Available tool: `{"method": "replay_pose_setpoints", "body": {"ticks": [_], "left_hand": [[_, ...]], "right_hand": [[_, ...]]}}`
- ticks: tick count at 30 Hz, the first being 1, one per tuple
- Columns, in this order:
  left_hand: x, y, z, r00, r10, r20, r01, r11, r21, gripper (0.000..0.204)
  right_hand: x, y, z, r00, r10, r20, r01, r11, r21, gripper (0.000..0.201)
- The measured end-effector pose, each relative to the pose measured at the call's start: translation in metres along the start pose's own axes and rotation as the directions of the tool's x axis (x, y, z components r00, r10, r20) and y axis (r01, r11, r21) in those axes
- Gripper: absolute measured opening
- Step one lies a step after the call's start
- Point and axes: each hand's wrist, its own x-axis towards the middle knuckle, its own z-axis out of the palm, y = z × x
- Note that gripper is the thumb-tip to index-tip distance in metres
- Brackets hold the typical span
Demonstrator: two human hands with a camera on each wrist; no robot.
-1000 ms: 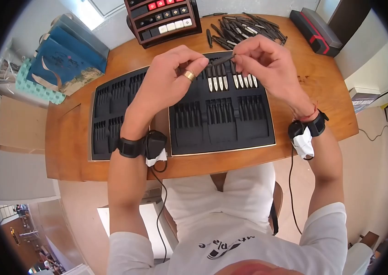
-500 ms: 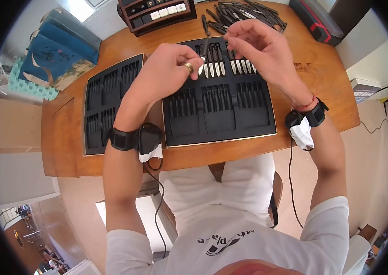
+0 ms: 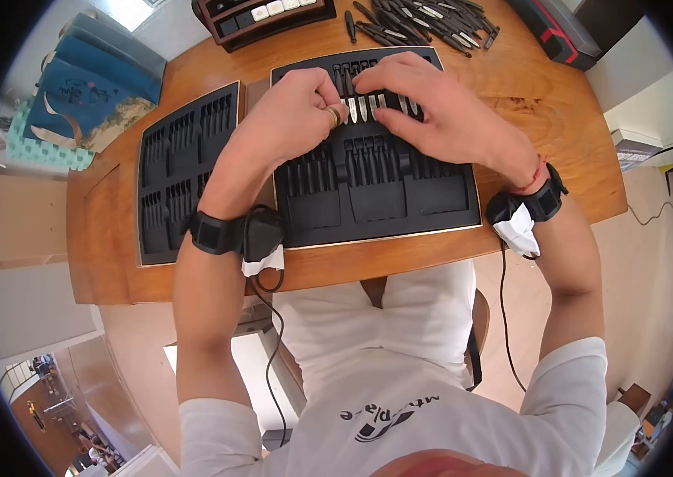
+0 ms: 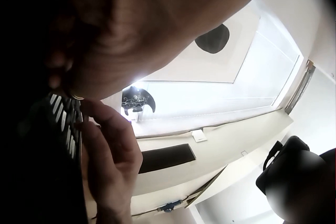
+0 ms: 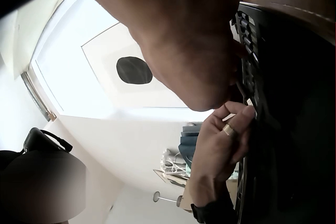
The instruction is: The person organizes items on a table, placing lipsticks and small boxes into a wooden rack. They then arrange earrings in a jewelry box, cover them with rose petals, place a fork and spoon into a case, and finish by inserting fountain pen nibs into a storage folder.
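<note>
My left hand (image 3: pixel 293 119) is over the top row of a black slotted tray (image 3: pixel 376 226), thumb and fingertips pinching the silver end of a slim dark stick that the fingers mostly hide. Beside it lie several like sticks with pointed silver ends (image 3: pixel 363 109), set side by side in the slots. From the right, my right hand (image 3: pixel 448 119) reaches over the same row, thumb and index finger apart, fingertips right at the sticks' dark shafts. In the right wrist view the ringed left hand (image 5: pixel 223 134) shows close against the tray's edge.
A second black tray (image 3: pixel 163 248) with slotted dark sticks lies to the left. Behind the trays is a loose pile of dark sticks (image 3: pixel 432 20). A wooden rack (image 3: pixel 229 32) stands at the back, a dark box (image 3: pixel 551 32) at back right, a blue bag (image 3: pixel 86 95) at left.
The stick was held up between both hands; the right hand let go and the left lowered it to the top row. The right hand has moved left, over the tray.
</note>
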Motion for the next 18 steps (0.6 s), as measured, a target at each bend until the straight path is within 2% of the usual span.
{"method": "replay_pose_setpoints", "body": {"ticks": [1, 8, 11, 13, 14, 16, 17, 18], "left_hand": [[-0.001, 0.001, -0.001, 1.000, -0.019, 0.001, 0.019, 0.999, 0.042, 0.016], [-0.001, -0.001, 0.001, 1.000, -0.007, -0.020, 0.008, 0.999, 0.047, 0.016], [-0.005, 0.001, 0.003, 0.996, 0.016, -0.089, -0.011, 0.999, 0.051, 0.016], [-0.008, 0.003, 0.001, 0.980, 0.183, -0.075, -0.164, 0.965, 0.205, 0.027], [-0.009, 0.002, 0.001, 0.981, 0.180, -0.076, -0.161, 0.965, 0.205, 0.027], [-0.009, 0.000, 0.002, 0.960, 0.275, -0.060, -0.231, 0.891, 0.391, 0.044], [-0.008, -0.003, 0.003, 0.960, 0.275, -0.061, -0.231, 0.892, 0.390, 0.044], [-0.008, -0.005, 0.004, 0.966, 0.248, -0.073, -0.198, 0.892, 0.407, 0.047]], "right_hand": [[0.000, -0.002, 0.001, 0.999, 0.011, 0.053, -0.011, 1.000, -0.004, 0.035], [-0.004, -0.001, 0.007, 0.995, 0.046, 0.084, -0.034, 0.989, -0.141, 0.044], [-0.002, -0.003, 0.006, 0.993, 0.001, 0.122, 0.018, 0.988, -0.154, 0.046], [-0.001, -0.004, 0.007, 0.993, 0.015, 0.121, 0.003, 0.989, -0.148, 0.044], [-0.001, -0.003, 0.008, 0.992, 0.014, 0.122, 0.004, 0.989, -0.145, 0.044], [0.000, 0.000, 0.008, 1.000, 0.003, 0.002, -0.003, 0.997, -0.081, 0.041], [0.000, 0.002, 0.006, 1.000, 0.003, 0.004, -0.003, 0.997, -0.082, 0.041], [0.001, 0.007, 0.002, 0.998, 0.030, -0.059, -0.035, 0.994, -0.102, 0.038]]}}
